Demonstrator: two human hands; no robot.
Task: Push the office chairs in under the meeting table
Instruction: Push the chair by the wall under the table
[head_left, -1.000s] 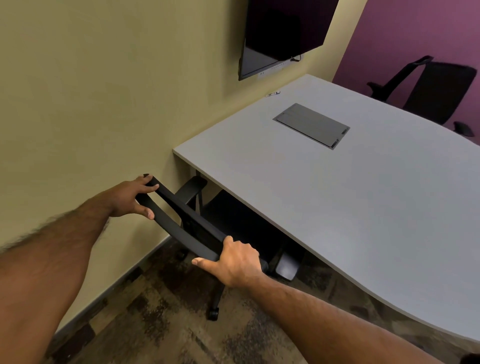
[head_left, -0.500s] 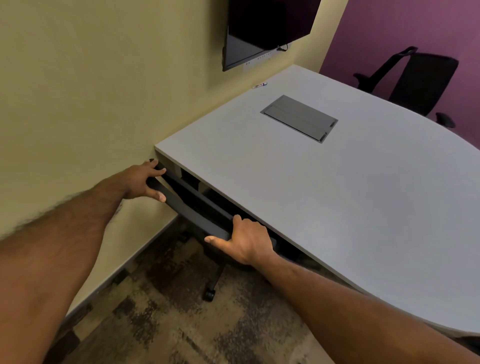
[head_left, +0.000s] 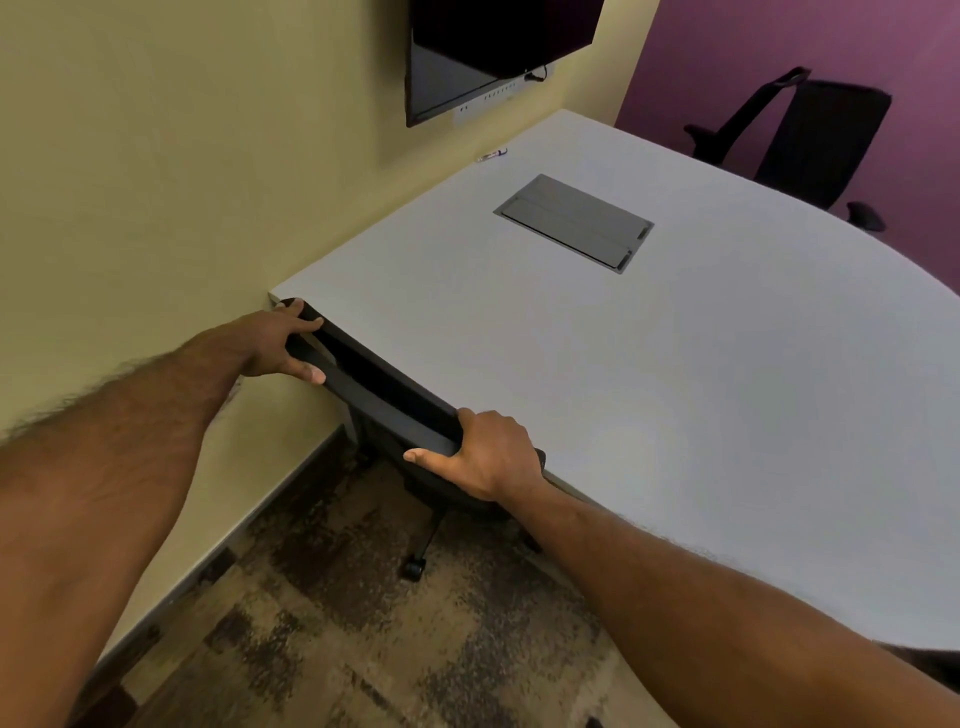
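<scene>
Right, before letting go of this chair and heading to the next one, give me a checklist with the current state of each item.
1. Chair back up against the table edge: ok, it sits right at the edge.
2. Seat under the table: ok, only a base leg and a caster show.
3. Left hand grip on the back's top: ok.
4. Right hand grip on the back's top: ok.
5. Left hand's clearance from the wall: cannot tell.
6. Far chair pushed in: not ok, it stands clear of the table.
</scene>
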